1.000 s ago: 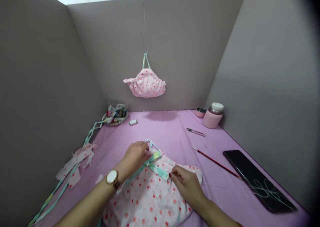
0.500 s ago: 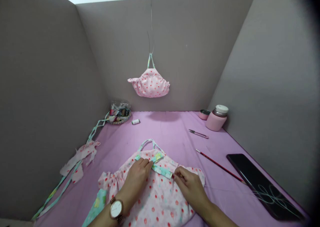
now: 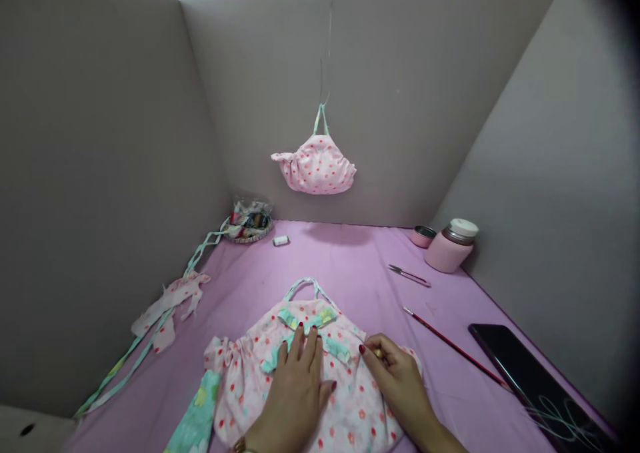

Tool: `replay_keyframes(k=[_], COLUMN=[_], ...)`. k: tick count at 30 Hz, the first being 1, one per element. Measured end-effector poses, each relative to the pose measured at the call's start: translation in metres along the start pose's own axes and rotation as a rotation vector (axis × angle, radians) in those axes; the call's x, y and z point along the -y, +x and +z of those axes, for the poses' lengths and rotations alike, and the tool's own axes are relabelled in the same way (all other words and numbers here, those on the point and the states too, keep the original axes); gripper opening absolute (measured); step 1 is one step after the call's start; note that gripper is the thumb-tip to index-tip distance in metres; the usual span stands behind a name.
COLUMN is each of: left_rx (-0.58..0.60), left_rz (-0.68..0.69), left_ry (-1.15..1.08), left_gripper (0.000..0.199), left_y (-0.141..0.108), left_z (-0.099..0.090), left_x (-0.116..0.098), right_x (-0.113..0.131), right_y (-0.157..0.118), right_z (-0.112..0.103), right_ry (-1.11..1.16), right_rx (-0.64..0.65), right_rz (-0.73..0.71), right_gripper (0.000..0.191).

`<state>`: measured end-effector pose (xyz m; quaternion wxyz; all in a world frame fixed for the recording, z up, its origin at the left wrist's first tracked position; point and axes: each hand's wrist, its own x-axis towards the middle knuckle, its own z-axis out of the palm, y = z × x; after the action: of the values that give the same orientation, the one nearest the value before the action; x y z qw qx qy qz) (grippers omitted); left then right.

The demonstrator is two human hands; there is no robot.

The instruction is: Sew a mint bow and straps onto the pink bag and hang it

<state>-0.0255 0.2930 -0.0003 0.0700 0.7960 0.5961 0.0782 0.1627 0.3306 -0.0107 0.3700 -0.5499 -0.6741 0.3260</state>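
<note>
A pink fabric piece with red dots, gathered at its sides and topped by a thin green strap loop, lies in front of me. My left hand rests flat on it, fingers stretched over the middle of a mint-green floral bow. The bow's tails show on both sides of those fingers. To the right, my right hand is closed in a pinch just over the fabric. What it pinches is too small to make out; something yellowish shows at its fingers. A green floral strip hangs at the lower left.
A similar dotted piece hangs at the back wall. On the right are thread snips, a red pencil, a black phone, a pink jar and its cup. Left: a basket, an eraser-like block, scraps.
My left hand has gone from gripping the bow's middle to lying flat over it. My right hand has let go of the bow's right tail and moved slightly right. The view has shifted left.
</note>
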Motion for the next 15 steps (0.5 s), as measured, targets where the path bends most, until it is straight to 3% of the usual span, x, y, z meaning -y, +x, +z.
replay_keyframes(k=[5,9,15], left_rx=[-0.016,0.003,0.018], left_rz=[-0.004,-0.010,0.002], left_ry=[-0.088,-0.118,-0.150], left_gripper=[0.055,0.054,0.053], left_y=[-0.005,-0.007,-0.005], left_z=[-0.002,-0.004,-0.007], left_x=[0.000,0.001,-0.001], right_x=[0.008,0.029,0.056], right_y=[-0.003,-0.003,0.015], right_z=[-0.003,-0.002,0.019], right_ry=[0.012,-0.055,-0.069], right_rx=[-0.007,0.011,0.145], right_rz=[-0.007,-0.073,-0.205], right_gripper=[0.026,0.024,0.021])
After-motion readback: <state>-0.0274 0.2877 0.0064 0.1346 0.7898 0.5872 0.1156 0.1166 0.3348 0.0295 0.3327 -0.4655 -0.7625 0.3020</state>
